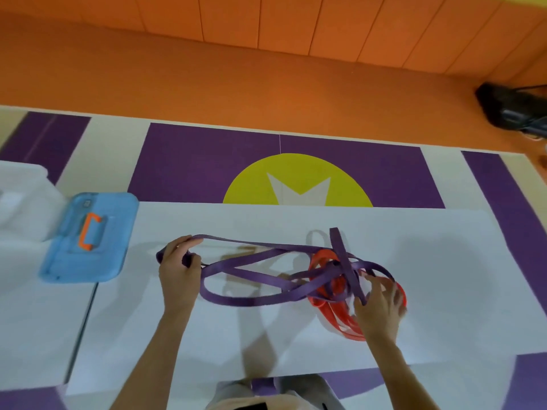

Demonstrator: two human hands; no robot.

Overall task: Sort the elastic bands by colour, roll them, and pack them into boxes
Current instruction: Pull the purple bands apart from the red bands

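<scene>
Purple bands [251, 263] stretch in loose loops across the frame's centre, on the white table [444, 276]. At centre right they tangle with the red bands [336, 316], which are partly hidden under purple strands and the right hand [381, 303]. Left hand [177, 261], centre left, has its fingers curled tight round the purple loop end. Right hand has spread fingers on the tangle and is motion-blurred; can't tell whether it pinches a strand. Blue case [88, 241] with an orange handle [88, 235] sits at left. White container [23, 196] is cut off at the left edge. Dark blurred object [515, 113] at upper right, unidentifiable.
</scene>
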